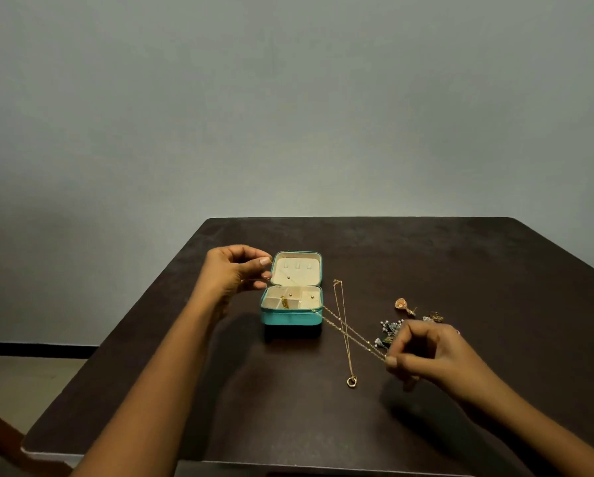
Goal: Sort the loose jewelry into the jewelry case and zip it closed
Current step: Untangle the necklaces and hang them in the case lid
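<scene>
A small teal jewelry case [290, 319] lies open on the dark table, its cream lid flat behind cream compartments. A gold piece [284, 301] sits in a middle compartment. A thin gold chain [349, 333] is stretched taut across the open case. My left hand [235, 271] pinches one end at the lid's left edge. My right hand [426, 352] pinches the other end to the right of the case. A second gold necklace [343, 330] with a ring pendant [351, 381] lies on the table under the stretched chain.
Loose pieces lie right of the case: a gold-and-pink earring [403, 305], a small gold piece [436, 317] and beaded silver-blue clusters [390, 328]. The dark table [460, 263] has rounded corners; its left edge runs diagonally. A grey wall stands behind.
</scene>
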Tool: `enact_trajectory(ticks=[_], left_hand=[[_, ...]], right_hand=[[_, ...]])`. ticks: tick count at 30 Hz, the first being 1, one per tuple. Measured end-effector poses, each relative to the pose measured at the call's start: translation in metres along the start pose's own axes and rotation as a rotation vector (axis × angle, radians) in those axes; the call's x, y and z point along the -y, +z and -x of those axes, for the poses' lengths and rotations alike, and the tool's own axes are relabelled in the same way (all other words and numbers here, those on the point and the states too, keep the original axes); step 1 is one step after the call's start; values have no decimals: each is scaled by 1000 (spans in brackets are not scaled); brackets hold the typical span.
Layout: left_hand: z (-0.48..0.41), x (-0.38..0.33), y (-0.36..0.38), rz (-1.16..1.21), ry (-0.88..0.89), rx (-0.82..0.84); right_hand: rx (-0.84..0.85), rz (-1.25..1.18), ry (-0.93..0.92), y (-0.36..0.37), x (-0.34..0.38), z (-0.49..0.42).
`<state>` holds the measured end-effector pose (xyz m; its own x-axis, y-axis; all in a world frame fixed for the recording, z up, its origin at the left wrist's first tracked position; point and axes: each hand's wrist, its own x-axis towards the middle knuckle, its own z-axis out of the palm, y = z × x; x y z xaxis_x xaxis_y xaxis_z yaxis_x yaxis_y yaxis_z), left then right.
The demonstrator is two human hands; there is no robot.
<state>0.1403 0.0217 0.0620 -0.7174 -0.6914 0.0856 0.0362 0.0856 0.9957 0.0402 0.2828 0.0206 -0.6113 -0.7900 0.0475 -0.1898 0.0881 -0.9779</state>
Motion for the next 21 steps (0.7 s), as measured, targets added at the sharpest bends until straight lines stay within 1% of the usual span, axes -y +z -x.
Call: enact_trajectory(ticks=[5, 9, 12, 17, 21], left_hand=[[-19, -5, 25, -102, 7, 149], [-35, -7, 46, -192, 8, 261], [-46, -6, 62, -263, 37, 319], [-65, -1, 87, -364, 80, 390], [-76, 6, 107, -414, 104, 448]], right_hand=[[17, 43, -66, 3, -15, 21], [-6, 38, -21, 9, -28, 28], [-3, 127, -16, 15, -36, 26], [-50, 233, -24, 20, -43, 22], [-109, 358, -91, 17, -51, 20]])
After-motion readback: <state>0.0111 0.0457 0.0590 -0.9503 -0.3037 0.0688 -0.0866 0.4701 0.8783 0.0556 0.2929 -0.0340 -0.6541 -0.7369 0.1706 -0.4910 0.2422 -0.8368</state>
